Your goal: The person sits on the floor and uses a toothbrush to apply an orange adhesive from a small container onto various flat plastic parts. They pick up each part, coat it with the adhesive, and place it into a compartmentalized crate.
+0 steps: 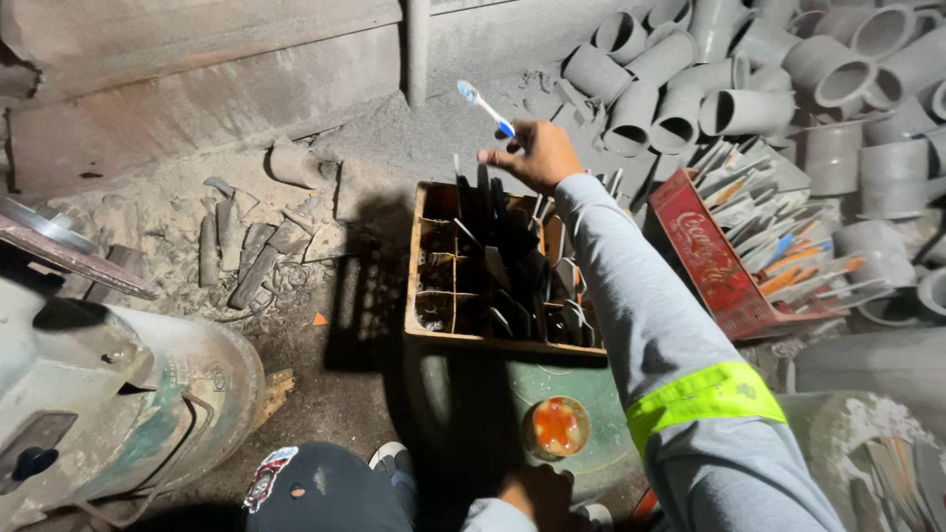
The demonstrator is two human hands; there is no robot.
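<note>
a grey machine (108, 394) sits far left of both hands. the left hand (537, 493) rests low in shadow, and i cannot tell how its fingers are set; a small orange-stained dish (555, 427) lies just above it. the right hand (537, 155) reaches out over a wooden crate (426, 335) of dark tools, pinching a blue and white toothbrush (483, 106) raised up to its left. right of it sits a red crate (705, 258), with grey pipes (749, 110) piled beyond.

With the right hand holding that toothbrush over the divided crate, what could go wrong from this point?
The right hand pinches the blue-and-white toothbrush only at one end; it could slip into the wooden crate of upright dark blades. The sleeve passes right over those blades and might snag. The left hand sits low near the small orange-filled dish, which a bump could tip.
</note>
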